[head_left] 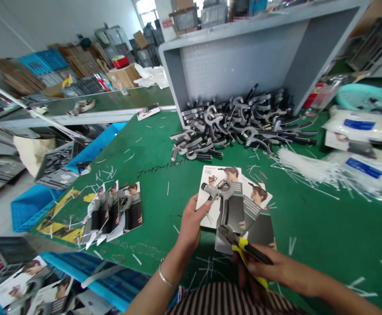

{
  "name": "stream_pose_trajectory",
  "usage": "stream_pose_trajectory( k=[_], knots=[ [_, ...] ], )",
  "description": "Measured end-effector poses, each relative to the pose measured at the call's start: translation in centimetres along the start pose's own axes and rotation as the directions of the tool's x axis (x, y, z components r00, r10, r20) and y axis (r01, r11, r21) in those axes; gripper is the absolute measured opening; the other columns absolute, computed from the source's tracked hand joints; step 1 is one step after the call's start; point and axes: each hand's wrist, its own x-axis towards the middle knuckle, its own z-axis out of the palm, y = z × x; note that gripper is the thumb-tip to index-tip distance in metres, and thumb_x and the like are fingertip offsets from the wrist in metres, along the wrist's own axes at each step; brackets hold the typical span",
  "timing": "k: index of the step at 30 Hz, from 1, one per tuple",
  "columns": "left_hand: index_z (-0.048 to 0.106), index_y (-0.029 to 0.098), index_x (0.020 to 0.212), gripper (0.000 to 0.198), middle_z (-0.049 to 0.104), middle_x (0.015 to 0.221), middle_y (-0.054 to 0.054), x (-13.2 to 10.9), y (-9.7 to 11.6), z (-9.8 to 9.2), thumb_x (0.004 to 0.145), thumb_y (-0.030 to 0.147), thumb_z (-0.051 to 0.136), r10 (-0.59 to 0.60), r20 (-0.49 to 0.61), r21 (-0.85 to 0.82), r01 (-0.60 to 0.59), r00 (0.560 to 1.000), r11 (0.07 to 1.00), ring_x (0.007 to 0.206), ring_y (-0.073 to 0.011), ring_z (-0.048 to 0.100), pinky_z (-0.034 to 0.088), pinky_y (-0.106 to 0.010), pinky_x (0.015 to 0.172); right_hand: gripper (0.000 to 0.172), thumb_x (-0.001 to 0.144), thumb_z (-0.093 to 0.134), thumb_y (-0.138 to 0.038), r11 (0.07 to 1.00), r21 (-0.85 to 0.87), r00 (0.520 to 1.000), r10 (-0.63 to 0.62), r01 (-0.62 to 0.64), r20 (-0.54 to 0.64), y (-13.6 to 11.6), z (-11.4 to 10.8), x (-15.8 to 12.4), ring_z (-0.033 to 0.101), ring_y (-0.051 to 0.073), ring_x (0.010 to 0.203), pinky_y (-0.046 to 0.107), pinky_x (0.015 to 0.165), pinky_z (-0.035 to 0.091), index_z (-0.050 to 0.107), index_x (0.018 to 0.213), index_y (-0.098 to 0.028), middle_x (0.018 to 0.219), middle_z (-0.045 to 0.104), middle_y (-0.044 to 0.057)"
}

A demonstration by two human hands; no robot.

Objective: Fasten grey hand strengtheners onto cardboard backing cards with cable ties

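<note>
My left hand (189,225) pinches the left edge of a printed backing card (207,216), its thumb beside the grey-and-black hand grip strengthener (225,192) lying on the card's front. My right hand (268,264) is closed around yellow-and-black cutting pliers (243,245). Their jaws sit at the card's lower edge, near the end of one handle of the grip strengthener. Under the held card, further printed cards (259,223) lie partly covered on the green table (164,192).
A grey bin (236,57) on its side spills a heap of hand grip strengtheners (240,118). Several carded ones (133,210) rest at left. White cable ties (305,166) and plastic bags (358,127) lie at right. Blue crates (95,280) stand below the table's left edge.
</note>
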Motion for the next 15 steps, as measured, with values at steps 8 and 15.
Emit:
stream_pose_trajectory(
  k=[8,15],
  knots=[
    [0.057,0.014,0.124,0.045,0.066,0.125,-0.013,-0.7,-0.3,2.4,0.084,0.031,0.067,0.083,-0.091,-0.150,-0.096,0.992,0.984,0.105,-0.0222,0.066,0.049,-0.034,0.094,0.052,0.088,0.059,-0.038,0.788,0.615,0.959,-0.192,0.024,0.208,1.3,2.6,3.2,0.071,0.027,0.090,0.031,0.065,0.053,0.049,0.134,-0.016,0.106,0.070,0.018],
    [0.054,0.015,0.126,0.045,0.065,0.127,-0.012,-1.0,-0.7,2.3,0.086,0.032,0.064,0.086,-0.051,-0.163,-0.093,0.995,0.982,0.108,-0.0228,0.066,0.048,-0.036,0.098,0.035,0.090,0.056,-0.040,0.779,0.624,0.976,-0.175,0.057,0.129,1.9,2.6,4.4,0.050,0.009,0.040,0.018,0.037,0.039,0.060,0.112,-0.014,0.066,0.060,0.001]
  ],
)
